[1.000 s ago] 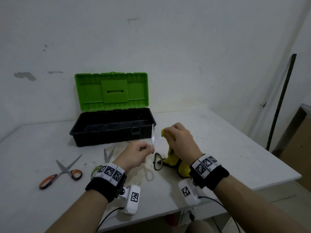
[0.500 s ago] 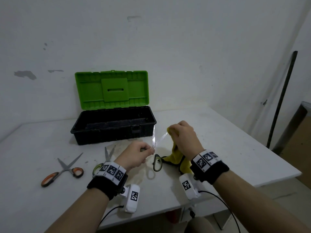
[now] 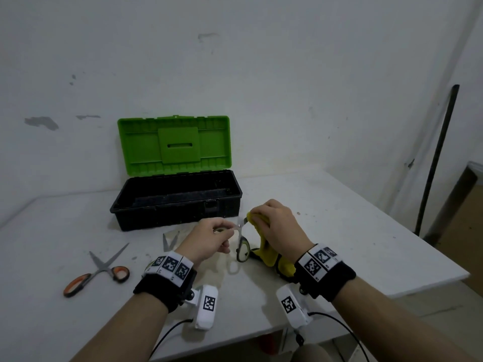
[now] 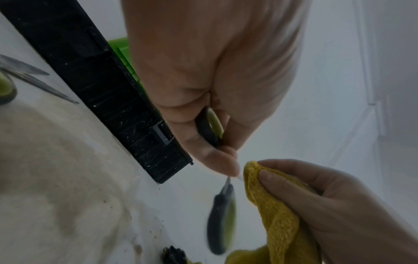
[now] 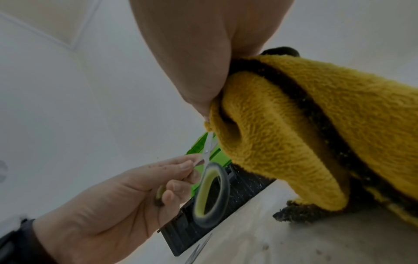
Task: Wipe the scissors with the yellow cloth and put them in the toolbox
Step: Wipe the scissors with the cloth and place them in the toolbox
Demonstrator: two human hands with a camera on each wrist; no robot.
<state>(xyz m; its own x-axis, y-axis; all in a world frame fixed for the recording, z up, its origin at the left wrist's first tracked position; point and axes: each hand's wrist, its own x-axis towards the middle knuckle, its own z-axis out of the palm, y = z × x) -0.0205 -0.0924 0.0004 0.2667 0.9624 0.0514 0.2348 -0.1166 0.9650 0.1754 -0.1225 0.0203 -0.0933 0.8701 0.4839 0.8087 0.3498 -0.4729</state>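
Two hands at work | left hand [image 3: 209, 237] pinches green-handled scissors [image 3: 242, 248] near the pivot, handles hanging down | right hand [image 3: 277, 226] clamps yellow cloth [image 3: 265, 254] round the blade, just right of the left grip | open toolbox [image 3: 177, 202] directly behind on the surface [image 3: 339, 231]

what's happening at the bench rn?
A person is wiping scissors. The left hand grips the green-handled scissors by one loop, while the right hand pinches the yellow cloth around a blade. The toolbox sits open behind; orange-handled scissors lie on the table.
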